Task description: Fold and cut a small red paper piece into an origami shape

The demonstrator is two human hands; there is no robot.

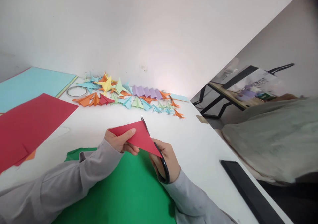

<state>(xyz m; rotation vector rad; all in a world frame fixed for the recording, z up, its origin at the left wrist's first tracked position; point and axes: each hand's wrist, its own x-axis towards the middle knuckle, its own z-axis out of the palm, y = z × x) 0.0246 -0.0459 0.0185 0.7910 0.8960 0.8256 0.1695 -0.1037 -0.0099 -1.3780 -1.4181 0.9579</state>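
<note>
My left hand (121,141) pinches a folded red paper piece (140,136), thumb on top and fingers beneath. Black-handled scissors (164,167) are in my right hand (169,157), with the blades along the right edge of the red piece and their tip showing past its top corner. Part of the blades is hidden by the paper. Below both hands lies a large green sheet (121,191) on the white table (198,151).
Folded paper shapes (106,84) in several colours line the wall side. A wire ring (77,91), blue sheets (42,84) and a large red sheet (37,124) lie left. A black flat object (248,191) rests near the right edge.
</note>
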